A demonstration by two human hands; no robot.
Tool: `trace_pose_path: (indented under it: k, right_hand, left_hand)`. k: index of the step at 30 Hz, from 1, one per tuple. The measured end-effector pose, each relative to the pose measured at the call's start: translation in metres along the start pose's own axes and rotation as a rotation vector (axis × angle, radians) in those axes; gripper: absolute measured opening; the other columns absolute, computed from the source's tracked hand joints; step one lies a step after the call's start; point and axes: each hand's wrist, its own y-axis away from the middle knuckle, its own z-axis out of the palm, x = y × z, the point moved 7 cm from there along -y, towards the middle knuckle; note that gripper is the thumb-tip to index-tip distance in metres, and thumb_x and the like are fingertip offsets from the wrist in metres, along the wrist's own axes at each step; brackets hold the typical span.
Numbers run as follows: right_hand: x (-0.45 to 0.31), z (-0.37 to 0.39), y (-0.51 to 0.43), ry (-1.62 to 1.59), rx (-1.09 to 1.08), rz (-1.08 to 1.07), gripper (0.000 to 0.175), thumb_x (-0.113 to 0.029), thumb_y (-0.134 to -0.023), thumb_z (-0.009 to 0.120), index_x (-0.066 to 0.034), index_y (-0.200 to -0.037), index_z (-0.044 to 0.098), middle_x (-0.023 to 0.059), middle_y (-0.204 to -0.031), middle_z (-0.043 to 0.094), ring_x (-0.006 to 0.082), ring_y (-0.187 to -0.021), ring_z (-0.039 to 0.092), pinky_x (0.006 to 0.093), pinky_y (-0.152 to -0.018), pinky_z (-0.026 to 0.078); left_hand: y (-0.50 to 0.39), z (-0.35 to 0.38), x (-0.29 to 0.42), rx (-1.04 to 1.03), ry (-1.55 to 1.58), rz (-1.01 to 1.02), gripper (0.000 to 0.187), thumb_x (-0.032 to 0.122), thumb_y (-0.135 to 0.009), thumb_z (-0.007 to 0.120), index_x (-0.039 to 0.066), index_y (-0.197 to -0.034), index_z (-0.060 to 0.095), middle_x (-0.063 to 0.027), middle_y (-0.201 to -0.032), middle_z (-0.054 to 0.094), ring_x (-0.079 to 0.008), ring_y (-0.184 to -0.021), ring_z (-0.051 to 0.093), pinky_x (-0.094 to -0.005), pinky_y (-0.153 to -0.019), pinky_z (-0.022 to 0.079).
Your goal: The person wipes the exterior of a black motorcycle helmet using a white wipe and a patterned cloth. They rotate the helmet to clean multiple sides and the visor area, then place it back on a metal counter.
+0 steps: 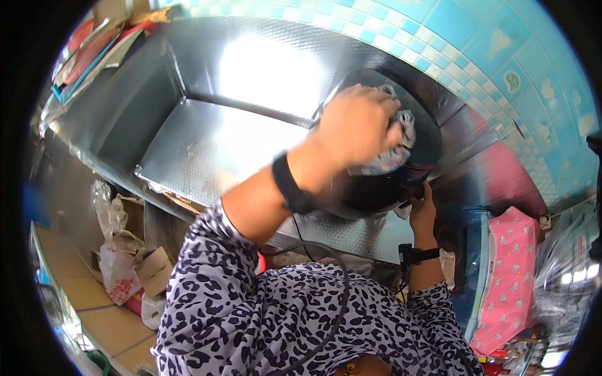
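My left hand (pixel 360 124), blurred by motion and wearing a black wrist strap (pixel 289 183), grips a crumpled patterned cloth (pixel 407 129). It presses the cloth against a glossy black rounded vessel (pixel 376 192), which looks like a pot or pan. Part of the vessel's dark upper surface is covered by that hand and cloth. At the vessel's right-hand lower edge, my right hand (pixel 422 209) holds what appears to be its handle; the fingers are partly hidden. A black strap with a small device (pixel 409 254) sits on the right wrist.
Silver embossed metal sheeting (pixel 188 141) lines the counter and its raised sides. Blue and white tiles (pixel 451 23) cover the wall. Plastic bags (pixel 117 268) and a cardboard box (pixel 155 271) stand at left. A pink patterned cloth (pixel 510 277) hangs at right. A dark cable (pixel 345 291) crosses my shirt.
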Motion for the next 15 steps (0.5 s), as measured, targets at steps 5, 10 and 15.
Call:
trace_pose_path:
  k: [5, 10, 15]
  right_hand:
    - [-0.011, -0.005, -0.001, -0.061, 0.028, -0.096, 0.052, 0.001, -0.085, 0.056, -0.008, -0.134, 0.042, 0.025, -0.1, 0.063, 0.0375, -0.095, 0.065, 0.0372, -0.075, 0.05]
    - [-0.004, -0.004, -0.001, -0.095, -0.042, 0.115, 0.053, 0.003, -0.082, 0.058, -0.01, -0.132, 0.045, 0.0225, -0.111, 0.061, 0.0403, -0.101, 0.059, 0.0426, -0.081, 0.047]
    - [-0.001, -0.002, 0.001, -0.076, -0.073, 0.166, 0.054, 0.002, -0.082, 0.06, -0.0108, -0.133, 0.044, 0.0241, -0.112, 0.06, 0.0413, -0.103, 0.059, 0.0434, -0.082, 0.048]
  left_hand:
    - [-0.067, 0.042, -0.068, -0.543, 0.045, 0.154, 0.052, 0.037, -0.091, 0.045, 0.006, -0.132, 0.05, -0.0182, -0.138, 0.046, -0.0359, -0.125, 0.045, -0.0369, -0.104, 0.037]
    - [-0.085, 0.064, -0.14, -0.72, 0.124, -0.028, 0.048, 0.035, -0.099, 0.033, 0.003, -0.133, 0.044, -0.0232, -0.128, 0.052, -0.0355, -0.119, 0.05, -0.039, -0.101, 0.037]
    - [-0.107, 0.097, -0.124, -0.917, -0.053, 0.103, 0.046, 0.031, -0.099, 0.033, -0.002, -0.13, 0.042, -0.0256, -0.128, 0.05, -0.0357, -0.12, 0.049, -0.041, -0.102, 0.036]
